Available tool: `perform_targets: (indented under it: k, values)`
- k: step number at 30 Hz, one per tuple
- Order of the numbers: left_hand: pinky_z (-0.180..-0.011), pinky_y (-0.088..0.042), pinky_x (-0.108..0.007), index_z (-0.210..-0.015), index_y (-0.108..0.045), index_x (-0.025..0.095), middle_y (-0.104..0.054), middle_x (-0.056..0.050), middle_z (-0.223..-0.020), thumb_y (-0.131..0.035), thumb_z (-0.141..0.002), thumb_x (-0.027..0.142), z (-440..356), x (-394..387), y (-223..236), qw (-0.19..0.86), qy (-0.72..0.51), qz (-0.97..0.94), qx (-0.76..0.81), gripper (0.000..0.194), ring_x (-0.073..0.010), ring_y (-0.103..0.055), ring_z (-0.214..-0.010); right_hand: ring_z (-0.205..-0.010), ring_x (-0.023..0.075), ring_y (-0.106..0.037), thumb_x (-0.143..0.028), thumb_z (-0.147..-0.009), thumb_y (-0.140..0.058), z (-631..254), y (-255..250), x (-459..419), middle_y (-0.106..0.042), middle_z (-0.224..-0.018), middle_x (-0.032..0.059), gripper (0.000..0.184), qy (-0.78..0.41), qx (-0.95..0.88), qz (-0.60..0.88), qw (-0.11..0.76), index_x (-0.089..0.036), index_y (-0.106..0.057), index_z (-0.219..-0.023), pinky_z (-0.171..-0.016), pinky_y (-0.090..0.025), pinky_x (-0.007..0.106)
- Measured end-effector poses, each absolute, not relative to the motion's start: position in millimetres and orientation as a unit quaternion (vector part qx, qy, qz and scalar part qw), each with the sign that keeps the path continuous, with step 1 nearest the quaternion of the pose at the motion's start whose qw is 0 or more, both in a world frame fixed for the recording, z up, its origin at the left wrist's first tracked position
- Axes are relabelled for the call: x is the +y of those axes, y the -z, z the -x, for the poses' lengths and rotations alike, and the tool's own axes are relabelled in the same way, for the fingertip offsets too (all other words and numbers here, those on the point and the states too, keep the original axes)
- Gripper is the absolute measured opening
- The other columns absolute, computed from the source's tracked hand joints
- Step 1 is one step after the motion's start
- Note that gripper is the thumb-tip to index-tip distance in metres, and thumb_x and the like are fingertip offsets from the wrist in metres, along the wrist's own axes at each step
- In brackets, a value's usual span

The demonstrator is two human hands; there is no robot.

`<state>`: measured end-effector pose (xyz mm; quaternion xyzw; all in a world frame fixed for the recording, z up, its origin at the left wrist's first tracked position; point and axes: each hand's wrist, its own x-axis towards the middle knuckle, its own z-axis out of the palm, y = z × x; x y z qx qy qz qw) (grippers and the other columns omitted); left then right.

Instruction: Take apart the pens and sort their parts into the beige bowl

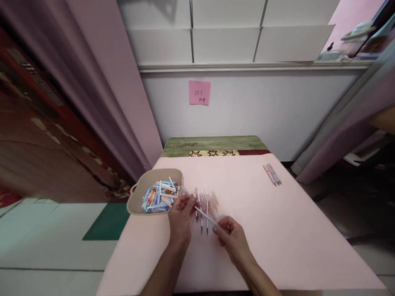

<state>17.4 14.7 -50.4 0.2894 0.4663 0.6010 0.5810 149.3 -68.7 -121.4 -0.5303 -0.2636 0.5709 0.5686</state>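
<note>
My left hand (181, 216) and my right hand (231, 236) hover over a pink-covered table (277, 230), both pinched on one thin white pen refill (203, 214) that runs slantwise between them. My left fingers grip its upper end; my right fingers grip the lower end. Just beyond the hands, several pen parts and refills (205, 201) lie loose on the cloth. A beige tray (135, 201) full of blue, white and orange pens stands at the table's left edge, beside my left hand.
A few finished pens (272, 174) lie at the table's far right. A green patterned cloth (212, 146) covers the far end by the white wall, which bears a pink note (199, 92). Curtains hang on both sides. Tiled floor lies to the left.
</note>
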Motion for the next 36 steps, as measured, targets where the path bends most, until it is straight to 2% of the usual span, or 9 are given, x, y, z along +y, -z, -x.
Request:
perform_targets:
  k: [3,10,16,18,23,25,30,34,36]
  values:
    - [-0.060,-0.051,-0.026,-0.083,-0.060,0.017,-0.066,0.002,-0.066,-0.074,-0.064,0.031,-9,20,50,0.517,-0.573,-0.390,0.502,0.027,-0.0127,-0.062,-0.058,-0.040,0.0054,-0.041,-0.041,-0.066,-0.076,-158,123,-70,-0.048,-0.050,-0.0080,0.035,-0.557,-0.245,0.539,0.582,-0.018,-0.051,-0.070,-0.038,-0.029,0.017]
    - [-0.059,-0.046,-0.028,-0.078,-0.062,0.019,-0.068,-0.002,-0.068,-0.059,-0.076,0.032,-5,5,80,0.322,-0.345,-0.642,0.604,0.014,-0.0189,-0.065,-0.063,-0.038,0.0056,-0.040,-0.053,-0.075,-0.064,-154,116,-60,-0.052,-0.052,-0.0049,0.039,-0.535,-0.241,0.565,0.580,-0.018,-0.050,-0.066,-0.036,-0.026,0.017]
    - [-0.063,-0.044,-0.030,-0.093,-0.061,0.019,-0.067,-0.004,-0.073,-0.054,-0.080,0.040,-5,-3,80,0.249,-0.309,-0.693,0.601,0.026,-0.0201,-0.063,-0.067,-0.038,0.0061,-0.038,-0.055,-0.077,-0.059,-141,113,-59,-0.051,-0.051,-0.0051,0.040,-0.540,-0.264,0.567,0.563,-0.018,-0.050,-0.066,-0.036,-0.028,0.018]
    - [-0.063,-0.043,-0.029,-0.088,-0.063,0.019,-0.066,-0.004,-0.075,-0.054,-0.081,0.044,-7,-5,75,0.265,-0.339,-0.688,0.584,0.027,-0.0187,-0.060,-0.066,-0.039,0.0066,-0.039,-0.054,-0.078,-0.059,-139,109,-61,-0.050,-0.052,-0.0052,0.038,-0.540,-0.289,0.564,0.555,-0.019,-0.050,-0.067,-0.038,-0.028,0.019]
    - [-0.040,-0.031,-0.022,-0.065,-0.060,0.018,-0.052,0.004,-0.046,-0.057,-0.077,0.052,-16,-11,77,0.547,-0.374,-0.533,0.527,0.036,-0.0096,-0.041,-0.037,-0.045,0.0092,-0.041,-0.049,-0.080,-0.059,-138,95,-68,-0.050,-0.054,-0.0036,0.032,-0.489,-0.410,0.566,0.522,-0.019,-0.059,-0.069,-0.043,-0.029,0.021]
    - [-0.037,-0.024,-0.020,-0.062,-0.059,0.017,-0.047,0.005,-0.040,-0.062,-0.073,0.052,-17,-11,77,0.586,-0.383,-0.490,0.519,0.037,-0.0078,-0.035,-0.033,-0.050,0.0111,-0.044,-0.045,-0.081,-0.059,-143,91,-72,-0.055,-0.058,-0.0012,0.028,-0.428,-0.469,0.586,0.502,-0.020,-0.064,-0.071,-0.048,-0.032,0.023]
    - [-0.037,-0.026,-0.020,-0.067,-0.062,0.017,-0.051,0.004,-0.045,-0.059,-0.077,0.050,-5,-2,57,0.513,-0.450,-0.499,0.535,0.035,-0.0086,-0.039,-0.037,-0.052,0.0140,-0.048,-0.041,-0.077,-0.064,-161,98,-84,-0.057,-0.058,-0.0002,0.021,-0.339,-0.528,0.628,0.460,-0.022,-0.065,-0.068,-0.051,-0.034,0.025]
    - [-0.047,-0.034,-0.022,-0.055,-0.059,0.019,-0.051,0.003,-0.044,-0.059,-0.078,0.045,-5,5,53,0.396,-0.411,-0.603,0.558,0.035,-0.0115,-0.047,-0.043,-0.048,0.0140,-0.047,-0.042,-0.077,-0.064,-158,104,-81,-0.054,-0.053,-0.0019,0.022,-0.338,-0.478,0.669,0.457,-0.022,-0.059,-0.068,-0.048,-0.034,0.025]
    - [-0.050,-0.035,-0.024,-0.056,-0.062,0.019,-0.054,0.002,-0.046,-0.062,-0.075,0.044,-9,7,61,0.344,-0.378,-0.637,0.577,0.031,-0.0136,-0.051,-0.046,-0.052,0.0151,-0.051,-0.044,-0.074,-0.067,-153,104,-74,-0.060,-0.061,-0.0002,0.023,-0.364,-0.456,0.656,0.479,-0.022,-0.062,-0.079,-0.050,-0.038,0.026]
